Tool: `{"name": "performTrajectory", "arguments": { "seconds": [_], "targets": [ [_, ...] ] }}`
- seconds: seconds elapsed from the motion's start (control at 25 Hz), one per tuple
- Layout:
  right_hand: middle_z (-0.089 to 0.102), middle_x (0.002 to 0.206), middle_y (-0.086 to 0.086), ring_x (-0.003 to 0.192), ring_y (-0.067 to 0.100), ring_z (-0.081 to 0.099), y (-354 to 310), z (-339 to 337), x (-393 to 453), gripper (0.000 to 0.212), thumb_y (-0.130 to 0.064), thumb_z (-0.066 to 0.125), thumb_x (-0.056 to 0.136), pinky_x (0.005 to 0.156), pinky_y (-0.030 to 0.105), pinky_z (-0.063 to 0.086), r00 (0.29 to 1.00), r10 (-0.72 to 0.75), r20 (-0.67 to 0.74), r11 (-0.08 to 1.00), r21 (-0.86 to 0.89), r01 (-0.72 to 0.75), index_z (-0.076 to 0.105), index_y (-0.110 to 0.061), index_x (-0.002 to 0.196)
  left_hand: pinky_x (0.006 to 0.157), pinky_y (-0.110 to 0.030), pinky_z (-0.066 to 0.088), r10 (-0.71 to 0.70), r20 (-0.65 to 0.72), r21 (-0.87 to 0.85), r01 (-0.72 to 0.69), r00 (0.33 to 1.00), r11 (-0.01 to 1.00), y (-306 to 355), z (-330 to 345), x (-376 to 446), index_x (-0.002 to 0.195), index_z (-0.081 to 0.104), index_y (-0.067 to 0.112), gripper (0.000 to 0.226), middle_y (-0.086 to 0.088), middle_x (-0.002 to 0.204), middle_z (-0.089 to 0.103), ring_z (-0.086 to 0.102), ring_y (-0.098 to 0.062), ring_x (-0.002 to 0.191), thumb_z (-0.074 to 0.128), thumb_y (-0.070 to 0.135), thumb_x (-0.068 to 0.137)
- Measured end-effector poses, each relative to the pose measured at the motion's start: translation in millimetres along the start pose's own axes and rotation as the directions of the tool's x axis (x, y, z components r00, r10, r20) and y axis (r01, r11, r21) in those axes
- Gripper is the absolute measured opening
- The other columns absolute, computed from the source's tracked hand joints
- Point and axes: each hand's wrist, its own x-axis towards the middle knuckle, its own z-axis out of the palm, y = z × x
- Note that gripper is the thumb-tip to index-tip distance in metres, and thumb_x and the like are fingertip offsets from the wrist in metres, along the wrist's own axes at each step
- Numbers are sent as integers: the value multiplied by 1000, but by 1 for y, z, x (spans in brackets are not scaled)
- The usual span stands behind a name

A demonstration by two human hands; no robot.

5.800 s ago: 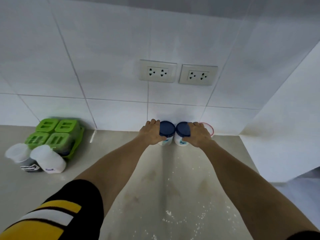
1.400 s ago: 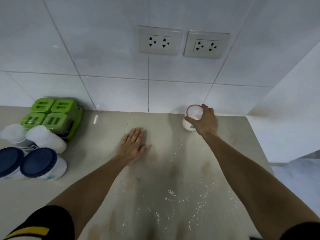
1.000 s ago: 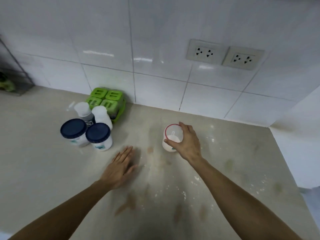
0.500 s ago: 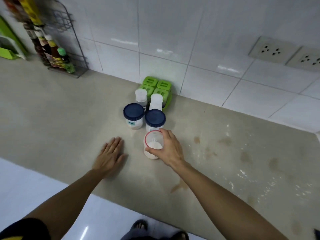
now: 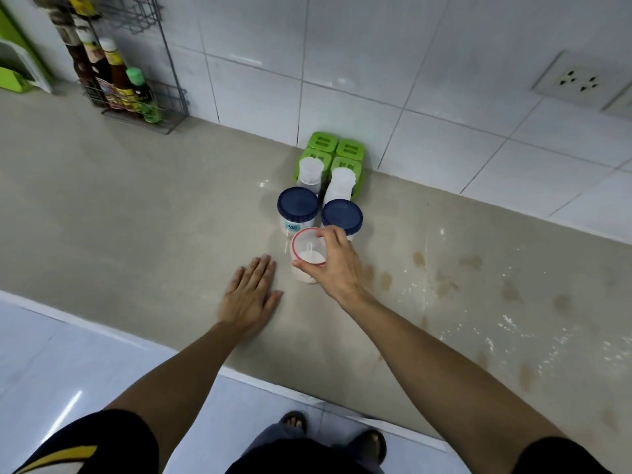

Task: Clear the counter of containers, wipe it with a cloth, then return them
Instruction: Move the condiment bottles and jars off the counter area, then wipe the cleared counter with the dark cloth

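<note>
My right hand (image 5: 337, 265) grips a clear red-rimmed container (image 5: 306, 249) holding white powder and a small scoop, low over the beige counter (image 5: 136, 213). It sits just in front of two blue-lidded jars (image 5: 297, 204) (image 5: 342, 216). Behind those stand two white-capped bottles (image 5: 309, 171) (image 5: 339, 183) and a green four-lid container set (image 5: 330, 152) against the tiled wall. My left hand (image 5: 251, 295) lies flat on the counter, fingers spread, left of the red-rimmed container.
A wire rack of sauce bottles (image 5: 116, 80) stands at the back left by a green holder (image 5: 13, 80). Spilled white powder and brown stains (image 5: 478, 302) mark the counter to the right. Wall sockets (image 5: 578, 80) are upper right. The counter's front edge (image 5: 239, 371) runs above the floor.
My right hand carried the red-rimmed container from the back right wall leftward to the group of jars. My left hand slid left along the counter, staying flat.
</note>
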Motion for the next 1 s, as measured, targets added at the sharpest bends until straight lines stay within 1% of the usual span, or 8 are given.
{"name": "performTrajectory", "arguments": {
  "seconds": [0.2, 0.4, 0.48, 0.56, 0.6, 0.72, 0.84, 1.0],
  "targets": [
    [47, 125, -2, 106, 25, 55, -3, 5, 1, 65, -55, 79, 65, 79, 36, 50, 997, 24, -74, 1000, -17, -25, 53, -19, 113, 121, -35, 0, 14, -15, -17, -15, 1000, 1000, 1, -2, -1, 153, 9, 20, 67, 3, 162, 6, 1, -14, 149, 17, 54, 96],
    [43, 133, -2, 113, 24, 52, 1, 2, -3, 71, -57, 75, 68, 84, 38, 51, 998, 11, -59, 1000, 16, -10, 50, -19, 123, 122, -37, 2, 27, 9, -69, -26, 1000, 997, -1, -2, 0, 153, 9, 20, 65, 2, 162, 5, -1, -14, 149, 23, 51, 98],
    [44, 134, -2, 114, 24, 51, 7, -4, -8, 70, -56, 73, 72, 84, 39, 51, 997, -2, -81, 998, 56, 6, 48, -19, 125, 121, -35, 11, 55, -54, -105, -60, 997, 993, 3, -6, -4, 148, 28, 17, 58, 0, 158, 25, 18, -20, 147, 29, 47, 98],
    [49, 130, 0, 112, 24, 53, 18, -13, -15, 64, -54, 69, 77, 83, 37, 51, 993, -1, -120, 996, 85, 12, 47, -19, 126, 110, -31, 27, 114, -148, -129, -134, 982, 983, 15, -11, -8, 128, 53, 15, 46, -4, 135, 53, 45, -25, 127, 31, 42, 96],
    [53, 127, 2, 110, 24, 54, 26, -18, -20, 61, -54, 66, 81, 84, 37, 51, 991, 14, -137, 994, 106, 1, 47, -18, 126, 99, -30, 33, 145, -179, -136, -171, 973, 976, 25, -12, -10, 115, 60, 15, 42, -3, 120, 59, 52, -25, 113, 32, 40, 95],
    [62, 115, 1, 101, 19, 60, 57, -36, -40, 47, -52, 60, 86, 83, 41, 54, 983, 78, -168, 977, 211, -42, 52, -20, 119, 77, -31, 36, 237, -217, -172, -276, 947, 946, 68, -12, -10, 95, 63, 15, 33, -2, 96, 62, 55, -25, 89, 37, 35, 93],
    [68, 97, -6, 89, 10, 64, 107, -66, -69, 29, -44, 62, 87, 83, 38, 55, 969, 172, -176, 940, 324, -108, 61, -22, 106, 75, -32, 39, 328, -210, -238, -373, 921, 897, 136, -8, 0, 93, 60, 17, 25, 1, 91, 61, 52, -21, 85, 42, 34, 93],
    [70, 84, -9, 79, 7, 66, 195, -120, -121, 11, -33, 66, 86, 80, 35, 56, 940, 273, -204, 927, 316, -201, 66, -23, 91, 77, -31, 41, 408, -208, -260, -452, 889, 853, 252, 6, 12, 94, 60, 19, 24, 4, 94, 59, 50, -18, 88, 43, 36, 93]
  ]
}}
